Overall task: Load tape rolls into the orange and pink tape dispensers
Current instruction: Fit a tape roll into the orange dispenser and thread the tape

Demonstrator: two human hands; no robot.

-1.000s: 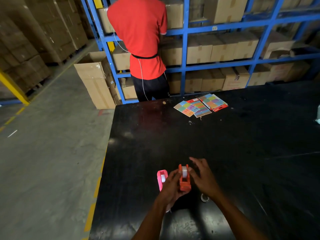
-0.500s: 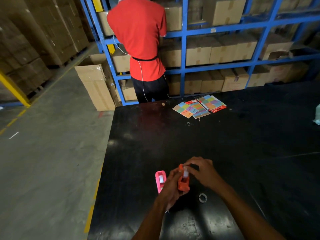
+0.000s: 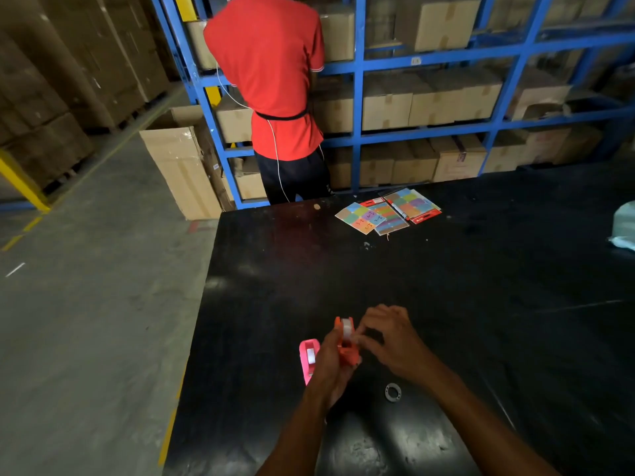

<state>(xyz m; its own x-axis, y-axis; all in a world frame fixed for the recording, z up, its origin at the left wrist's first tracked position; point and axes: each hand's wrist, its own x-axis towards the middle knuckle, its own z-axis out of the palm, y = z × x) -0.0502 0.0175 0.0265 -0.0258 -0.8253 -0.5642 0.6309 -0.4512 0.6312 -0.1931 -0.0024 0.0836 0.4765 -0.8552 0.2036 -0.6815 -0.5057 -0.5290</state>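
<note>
My left hand (image 3: 331,364) grips the orange tape dispenser (image 3: 347,352) from its left side, holding it upright above the black table (image 3: 446,304). A whitish tape roll (image 3: 347,327) sits in the dispenser's top. My right hand (image 3: 391,338) is curled against the dispenser's right side, fingertips pinched at the roll. The pink tape dispenser (image 3: 309,357) lies on the table just left of my left hand, with a white roll visible in it. A small grey ring (image 3: 392,392), like an empty tape core, lies on the table below my right wrist.
Coloured card packs (image 3: 388,211) lie at the table's far edge. A person in a red shirt (image 3: 271,80) stands behind the table, facing blue shelving (image 3: 429,60) full of cardboard boxes. A pale bag (image 3: 623,225) sits at the right edge. The table's left edge drops to concrete floor.
My right hand has closed in from open fingers onto the roll in the orange dispenser. The dispenser stayed in my left hand; the grey ring has come into full view.
</note>
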